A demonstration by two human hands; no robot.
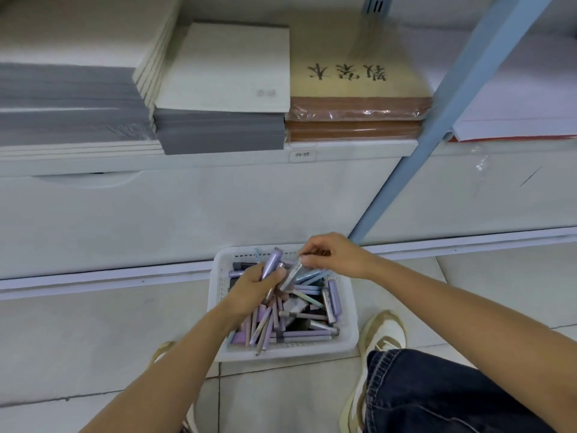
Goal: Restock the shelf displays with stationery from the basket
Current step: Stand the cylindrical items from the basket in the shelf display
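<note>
Shelf (343,148) stands above and behind basket. Basket (349,339) sits on the floor, full of loose pens (306,334), within both hands' reach. Left hand (253,287), over the basket, curls round several pens, apparently gathering a bunch. Right hand (331,254), over its far rim, pinches one pen (293,273), probably adding it.

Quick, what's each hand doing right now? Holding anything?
Left hand: closed, holding a bunch of purple pens over the basket.
Right hand: closed, pinching one grey pen by its top.
</note>
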